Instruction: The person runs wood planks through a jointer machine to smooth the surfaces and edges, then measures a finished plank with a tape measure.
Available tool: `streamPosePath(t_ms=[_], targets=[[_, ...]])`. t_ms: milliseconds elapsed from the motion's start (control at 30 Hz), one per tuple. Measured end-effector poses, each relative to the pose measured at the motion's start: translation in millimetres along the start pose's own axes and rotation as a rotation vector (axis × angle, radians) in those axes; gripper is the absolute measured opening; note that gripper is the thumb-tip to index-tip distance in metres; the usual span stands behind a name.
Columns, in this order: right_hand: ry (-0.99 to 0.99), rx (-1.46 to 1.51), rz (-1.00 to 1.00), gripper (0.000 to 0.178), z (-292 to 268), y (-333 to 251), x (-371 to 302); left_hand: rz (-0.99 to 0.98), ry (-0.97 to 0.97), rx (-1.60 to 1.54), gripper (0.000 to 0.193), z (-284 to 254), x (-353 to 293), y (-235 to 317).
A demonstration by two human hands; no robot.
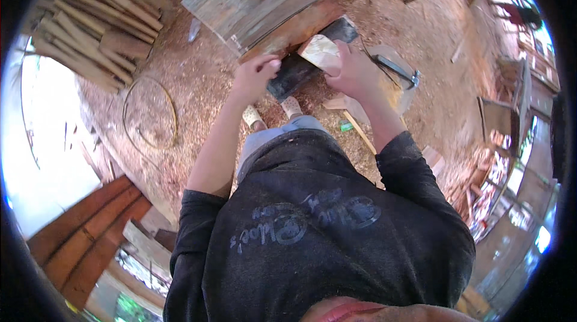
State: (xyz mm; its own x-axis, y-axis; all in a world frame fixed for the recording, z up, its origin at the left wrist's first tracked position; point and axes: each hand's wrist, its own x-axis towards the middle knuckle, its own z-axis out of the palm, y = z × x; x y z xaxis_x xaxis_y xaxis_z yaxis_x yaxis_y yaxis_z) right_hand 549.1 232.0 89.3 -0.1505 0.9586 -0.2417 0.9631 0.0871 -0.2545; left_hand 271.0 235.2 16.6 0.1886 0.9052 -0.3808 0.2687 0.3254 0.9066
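Note:
My right hand (351, 72) is closed round one end of a pale cream, flat-sided piece (320, 51), whose exact kind I cannot make out. The piece is over a dark, flat board (293, 77), which runs slantwise in front of my feet. Left of that board, my left hand (253, 80) has its fingers curled in, thumb near the fingertips; whatever may be between them is hidden. To the right of my right hand, a hammer-like tool (396, 71) with a dark handle and bluish metal head lies across a pale, rounded surface (404, 98).
Weathered planks (258, 0) stand just ahead. A stack of timber (99, 24) is at the far left, with a hose-like loop (175, 115) on the shaving-strewn ground. A narrow wooden strip (360, 133) lies by my right forearm, near a small green item (346, 125).

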Motion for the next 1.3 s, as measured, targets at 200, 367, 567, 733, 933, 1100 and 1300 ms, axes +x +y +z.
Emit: streamPosePath(t_ms=[200, 367, 567, 733, 933, 1100, 1300], targets=[[0.055, 0.011, -0.138, 0.085, 2.4, -1.9, 13.6, -0.739, 0.324, 0.670, 0.054, -87.2, -159.5, -265.1], [-0.022, 0.042, -0.110, 0.089, 3.6, 10.1, 23.1, -0.914, 0.600, -0.127, 0.038, -9.3, -316.1, -336.4], [-0.266, -0.066, -0.045, 0.099, -6.8, -3.4, 36.6, -1.018, 0.537, 0.039, 0.050, 75.3, -335.9, -320.4], [-0.118, -0.059, -0.433, 0.097, 43.1, 40.9, 63.6, -0.796, 0.637, 0.004, 0.047, 74.8, -304.5, -273.5], [0.000, -0.275, -0.550, 0.080, 24.7, -90.1, -3.8, -0.590, 0.920, -0.232, 0.036, 60.9, -318.8, -295.5], [-0.431, -0.548, -0.876, 0.076, 37.0, -240.7, -85.5, -0.672, 0.911, -1.359, 0.042, 67.9, -349.9, -351.6], [-0.670, -0.546, -1.272, 0.074, 103.2, -370.6, -221.1, -0.694, 0.805, -1.842, 0.070, 73.8, -406.1, -354.4]])
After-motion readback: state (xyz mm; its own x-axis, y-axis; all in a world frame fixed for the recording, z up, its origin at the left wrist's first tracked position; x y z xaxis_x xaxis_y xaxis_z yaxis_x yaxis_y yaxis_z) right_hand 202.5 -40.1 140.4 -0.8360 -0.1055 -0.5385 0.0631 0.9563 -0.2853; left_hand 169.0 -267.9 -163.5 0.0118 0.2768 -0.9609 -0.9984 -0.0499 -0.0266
